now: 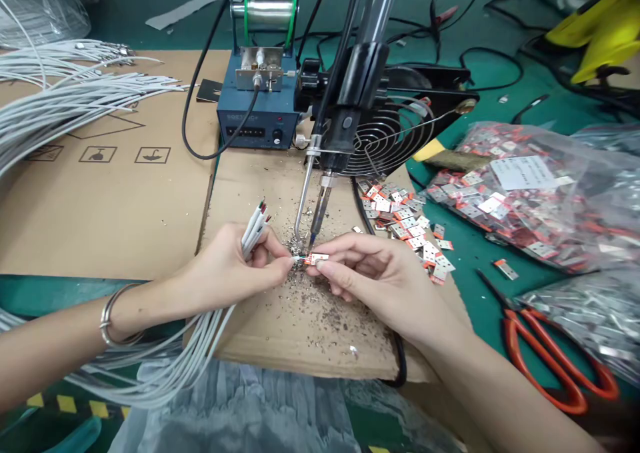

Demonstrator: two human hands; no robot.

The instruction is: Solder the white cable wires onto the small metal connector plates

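My left hand (250,260) is closed round a bundle of grey cables (254,230), and its thumb and forefinger pinch one cable's end. Between the thumb and fingers of my right hand (363,266) is a small metal USB connector (318,258) with an orange-red part. The cable's thin wires meet the connector's left end. Just above that spot is the tip of a soldering iron (320,206), held in a black stand, with a thin metal feed tube (303,203) beside it. Solder bits lie on the cardboard (250,333) below.
A blue solder feeder (257,116) with a solder spool (270,12) stands behind, next to a fan (390,133). Loose connectors (413,223) lie right of centre, near a bag of connectors (525,186). Orange-handled scissors (545,360) lie at right, more cables (100,100) at left.
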